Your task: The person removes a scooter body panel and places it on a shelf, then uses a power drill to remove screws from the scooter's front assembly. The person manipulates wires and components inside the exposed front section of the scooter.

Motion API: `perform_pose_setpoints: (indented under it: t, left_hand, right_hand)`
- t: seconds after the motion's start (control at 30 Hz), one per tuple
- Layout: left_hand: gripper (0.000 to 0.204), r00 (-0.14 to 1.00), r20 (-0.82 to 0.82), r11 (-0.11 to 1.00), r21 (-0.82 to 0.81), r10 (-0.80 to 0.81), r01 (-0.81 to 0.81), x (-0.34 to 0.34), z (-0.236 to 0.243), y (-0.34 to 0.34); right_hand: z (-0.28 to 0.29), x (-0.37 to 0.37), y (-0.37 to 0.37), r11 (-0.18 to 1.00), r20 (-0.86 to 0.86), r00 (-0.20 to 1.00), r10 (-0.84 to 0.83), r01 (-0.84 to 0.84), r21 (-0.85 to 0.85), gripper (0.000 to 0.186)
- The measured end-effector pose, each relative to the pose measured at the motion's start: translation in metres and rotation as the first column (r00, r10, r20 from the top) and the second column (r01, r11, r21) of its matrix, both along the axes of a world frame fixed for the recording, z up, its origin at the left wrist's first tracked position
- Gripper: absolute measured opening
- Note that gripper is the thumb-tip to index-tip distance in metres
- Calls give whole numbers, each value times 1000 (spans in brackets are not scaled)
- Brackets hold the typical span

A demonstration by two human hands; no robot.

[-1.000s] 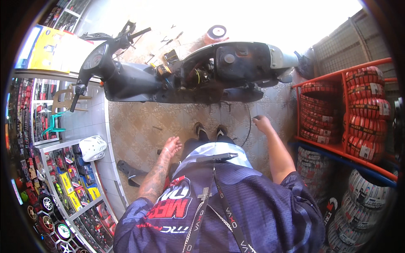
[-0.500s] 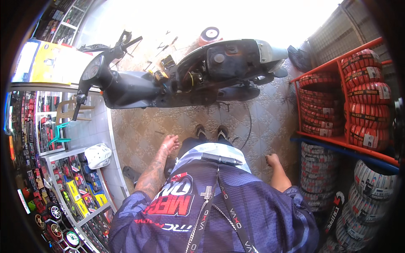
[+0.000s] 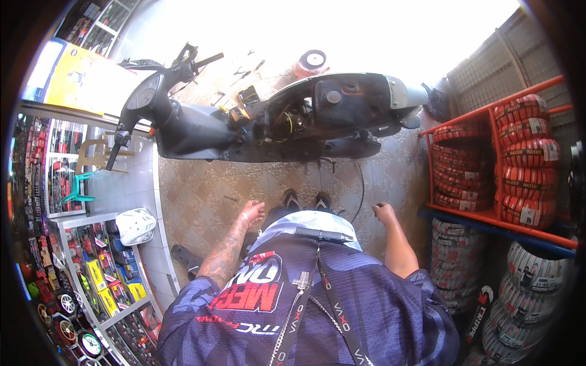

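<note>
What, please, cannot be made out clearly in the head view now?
Left hand: head view; its curled fingers hide the palm.
Right hand: head view; too small and curled to show its palm.
Scooter: head view; its body hides its lower far side.
Upper background: head view; washed out by glare.

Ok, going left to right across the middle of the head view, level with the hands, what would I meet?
White helmet-like shell, left hand, pair of shoes, thin black cable, right hand, red-wrapped tires.
</note>
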State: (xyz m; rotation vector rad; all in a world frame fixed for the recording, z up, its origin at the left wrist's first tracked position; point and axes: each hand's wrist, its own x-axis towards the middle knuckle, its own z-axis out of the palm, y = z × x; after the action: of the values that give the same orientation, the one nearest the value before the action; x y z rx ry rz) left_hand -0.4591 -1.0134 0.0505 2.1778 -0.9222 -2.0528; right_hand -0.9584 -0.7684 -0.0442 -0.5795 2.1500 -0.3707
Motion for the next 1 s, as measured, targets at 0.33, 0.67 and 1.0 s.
perform_pose_setpoints:
  t: [0.33,0.67,1.0]
  left_hand:
    - [60,997,-20,997,22,72,-72,71,-18,0]
    - [62,988,-75,989,72,137,-131,130,-47,-9]
    - [63,986,-76,985,99,151,-143,157,-67,-11]
  right_hand:
    - [19,49,-47,951,52,976,213,-219,217,39]
    - [61,109,-144,922,-64,924,378,-368,123,37]
    - [83,148,-178,888,-57,895,443,-429,165,39]
